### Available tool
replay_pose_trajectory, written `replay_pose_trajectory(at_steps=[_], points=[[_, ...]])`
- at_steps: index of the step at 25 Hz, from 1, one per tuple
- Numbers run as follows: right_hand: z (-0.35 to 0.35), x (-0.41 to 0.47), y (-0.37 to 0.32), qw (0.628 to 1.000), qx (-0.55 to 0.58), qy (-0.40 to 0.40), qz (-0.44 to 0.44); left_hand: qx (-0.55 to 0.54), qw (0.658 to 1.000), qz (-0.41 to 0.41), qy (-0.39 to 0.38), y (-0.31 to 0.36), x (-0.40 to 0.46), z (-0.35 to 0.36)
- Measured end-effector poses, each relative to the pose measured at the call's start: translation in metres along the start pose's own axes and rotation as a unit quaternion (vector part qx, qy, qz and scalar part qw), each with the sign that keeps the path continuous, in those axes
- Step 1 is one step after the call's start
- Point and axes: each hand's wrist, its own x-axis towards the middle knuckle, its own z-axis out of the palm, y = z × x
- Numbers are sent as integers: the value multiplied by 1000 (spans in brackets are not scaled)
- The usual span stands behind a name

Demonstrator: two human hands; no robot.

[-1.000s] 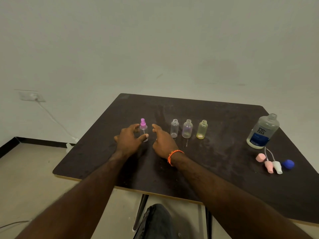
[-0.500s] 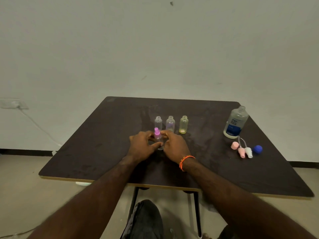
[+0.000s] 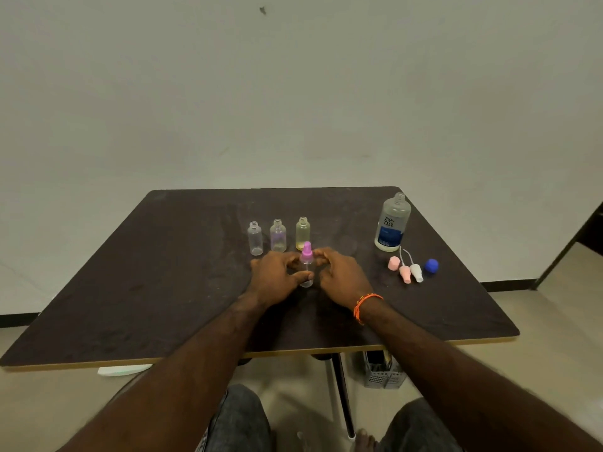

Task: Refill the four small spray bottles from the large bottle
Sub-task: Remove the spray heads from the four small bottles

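Between the fingers of both hands, a pink-capped spray bottle (image 3: 306, 269) stands upright on the table (image 3: 163, 272). Left hand (image 3: 277, 280) pinches its body; right hand (image 3: 342, 277) curls beside it, contact unclear. Beyond the fingertips stand three uncapped small bottles (image 3: 278, 235); the large bottle (image 3: 391, 223) stands far right.

Dark brown laminate table top (image 3: 169, 288) — matt, scuffed, pale edge band seen. Three small uncapped bottles (image 3: 278, 236) — clear plastic, faintly glossy. Large labelled bottle (image 3: 392, 223): translucent plastic. Blue round cap (image 3: 431, 265): matt plastic. Orange wrist band (image 3: 365, 305): thread-like cord.
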Motion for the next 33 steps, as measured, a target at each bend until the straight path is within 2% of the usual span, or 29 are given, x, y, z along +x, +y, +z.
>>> replay_pose_trajectory(at_steps=[4,15,21,23,28,33], points=[[-13,15,-15,998,-4,53,-24,22,1000,-5,-10,-1,3,0],[-17,41,-39,985,-169,-28,-38,38,999,2,19,6,-5,1],[-29,42,-45,981,-142,-117,-69,32,999,-8,-4,6,-4,-1],[-28,40,-49,981,-146,-115,-59,34,999,-11,0,5,-4,0],[-16,35,-46,982,-185,-42,-12,10,1000,-19,-8,4,-1,2],[-13,40,-53,985,-124,-118,-7,21,1000,-9,-17,-2,0,5]])
